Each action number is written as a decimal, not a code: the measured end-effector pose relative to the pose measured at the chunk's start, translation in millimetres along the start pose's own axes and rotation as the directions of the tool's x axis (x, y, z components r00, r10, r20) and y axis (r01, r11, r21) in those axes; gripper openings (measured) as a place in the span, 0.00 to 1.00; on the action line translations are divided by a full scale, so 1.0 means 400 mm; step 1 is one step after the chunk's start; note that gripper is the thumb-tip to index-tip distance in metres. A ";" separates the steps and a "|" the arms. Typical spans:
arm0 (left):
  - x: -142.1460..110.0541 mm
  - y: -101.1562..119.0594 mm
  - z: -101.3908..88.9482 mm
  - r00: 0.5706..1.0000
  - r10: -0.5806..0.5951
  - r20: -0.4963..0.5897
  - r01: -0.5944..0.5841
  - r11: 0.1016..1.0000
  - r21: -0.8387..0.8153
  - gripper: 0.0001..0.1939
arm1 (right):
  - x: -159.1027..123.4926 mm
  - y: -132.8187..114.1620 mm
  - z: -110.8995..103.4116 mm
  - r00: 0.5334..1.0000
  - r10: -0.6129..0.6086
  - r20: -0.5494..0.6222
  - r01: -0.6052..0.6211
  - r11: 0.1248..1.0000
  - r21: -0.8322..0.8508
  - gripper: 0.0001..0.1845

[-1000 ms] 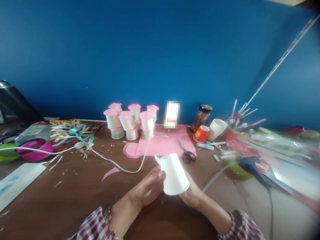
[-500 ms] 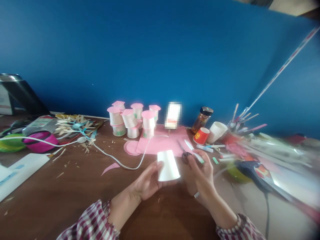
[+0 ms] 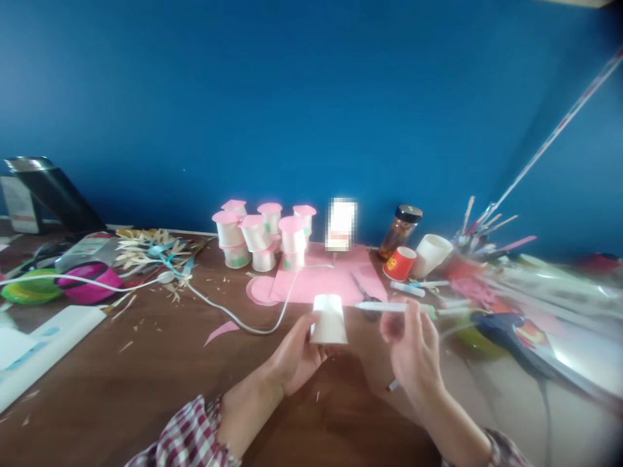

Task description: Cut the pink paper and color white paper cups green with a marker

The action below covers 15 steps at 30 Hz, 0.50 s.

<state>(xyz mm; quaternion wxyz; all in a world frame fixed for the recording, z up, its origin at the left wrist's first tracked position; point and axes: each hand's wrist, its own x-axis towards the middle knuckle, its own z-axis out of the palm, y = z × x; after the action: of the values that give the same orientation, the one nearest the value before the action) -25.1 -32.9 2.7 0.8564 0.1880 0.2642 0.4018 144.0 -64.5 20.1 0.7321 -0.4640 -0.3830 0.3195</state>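
White cup point(image 3: 329, 324), rim down and long axis near upright, is clasped by the left hand point(image 3: 298, 357) above the bench point(image 3: 160, 363), on the near-edge side of the pink sheet point(image 3: 316, 279). White pen point(image 3: 389, 307), roughly level and crosswise, is pinched in the right hand point(image 3: 413, 344), one end toward the cup; hands apart, forearms angled inward from the near corners.

No words or numbers can be read, and the yellow mark on the red cup point(image 3: 400, 264) is illegible
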 end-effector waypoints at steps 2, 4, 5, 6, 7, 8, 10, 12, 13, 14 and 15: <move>0.004 -0.002 -0.004 0.999 0.010 -0.038 -0.010 1.000 -0.002 0.13 | -0.008 0.000 0.000 0.998 -0.008 0.067 0.009 1.000 -0.009 0.10; 0.007 -0.003 -0.009 0.999 -0.005 -0.034 0.007 0.999 0.033 0.14 | -0.019 0.002 -0.003 0.993 -0.030 0.115 0.039 0.996 -0.080 0.08; 0.008 -0.003 -0.011 1.000 -0.009 -0.017 0.010 0.998 0.058 0.16 | -0.024 0.003 -0.005 0.990 -0.043 0.131 0.060 0.991 -0.121 0.07; 0.008 -0.002 -0.013 1.000 -0.006 0.004 0.005 0.997 0.083 0.17 | -0.030 0.004 -0.007 0.988 -0.057 0.145 0.080 0.985 -0.156 0.07; 0.008 -0.002 -0.014 1.000 0.003 0.026 -0.006 0.995 0.105 0.18 | -0.034 0.004 -0.009 0.986 -0.069 0.153 0.096 0.980 -0.174 0.07; 0.007 -0.002 -0.014 0.999 0.018 0.043 -0.023 0.992 0.121 0.19 | -0.038 0.005 -0.011 0.984 -0.076 0.159 0.104 0.979 -0.176 0.07; 0.005 -0.002 -0.011 0.997 0.050 0.055 -0.057 0.989 0.139 0.20 | -0.042 0.007 -0.012 0.983 -0.071 0.167 0.096 0.985 -0.146 0.08; 0.004 -0.003 -0.007 0.997 0.065 0.044 -0.071 0.986 0.150 0.20 | -0.044 0.009 -0.011 0.984 -0.040 0.175 0.061 0.991 -0.115 0.08; 0.004 -0.005 -0.005 0.997 0.069 0.037 -0.073 0.986 0.151 0.21 | -0.044 0.010 -0.010 0.983 -0.025 0.183 0.045 0.994 -0.103 0.08; 0.004 -0.006 -0.004 0.997 0.068 0.031 -0.072 0.987 0.147 0.21 | -0.045 0.011 -0.009 0.981 -0.016 0.193 0.035 0.995 -0.096 0.09; 0.005 -0.007 -0.003 0.998 0.063 0.028 -0.066 0.988 0.139 0.21 | -0.046 0.011 -0.007 0.979 -0.013 0.202 0.032 0.995 -0.093 0.09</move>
<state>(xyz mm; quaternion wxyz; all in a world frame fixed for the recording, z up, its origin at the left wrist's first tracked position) -22.9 -32.8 -0.5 0.8307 0.2609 0.2753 0.4075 136.5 -79.4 10.3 0.6701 -0.4596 -0.4752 0.3376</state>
